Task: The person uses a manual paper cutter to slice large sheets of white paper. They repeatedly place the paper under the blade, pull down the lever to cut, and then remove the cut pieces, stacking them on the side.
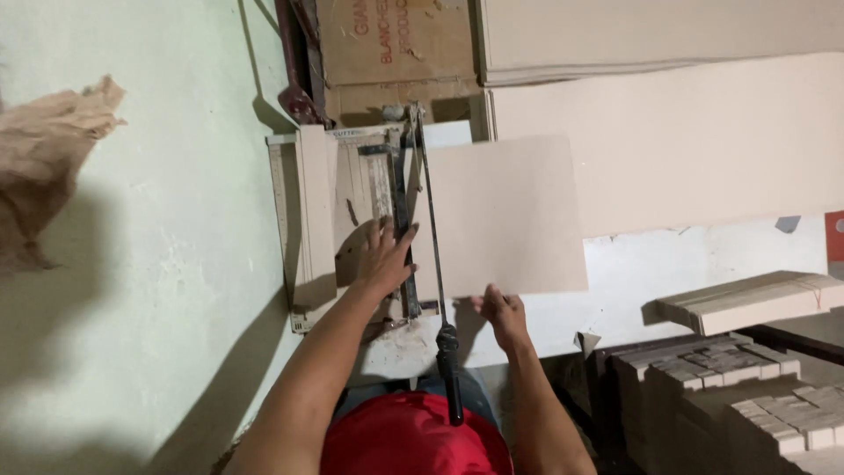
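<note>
On the tile cutter [352, 220], left hand [385, 259] rests flat (fingers spread), right hand [503, 313] pinches the beige tile [501, 211].

A crumpled brown paper sack [48, 167] lay on the pale floor [176, 264] at the left. A cardboard box [396, 53] stood at the top, beside large beige tiles [703, 132] that leaned against each other. At the lower right, stacks of small tile strips [747, 387] were piled near one longer bundle [756, 301].
</note>
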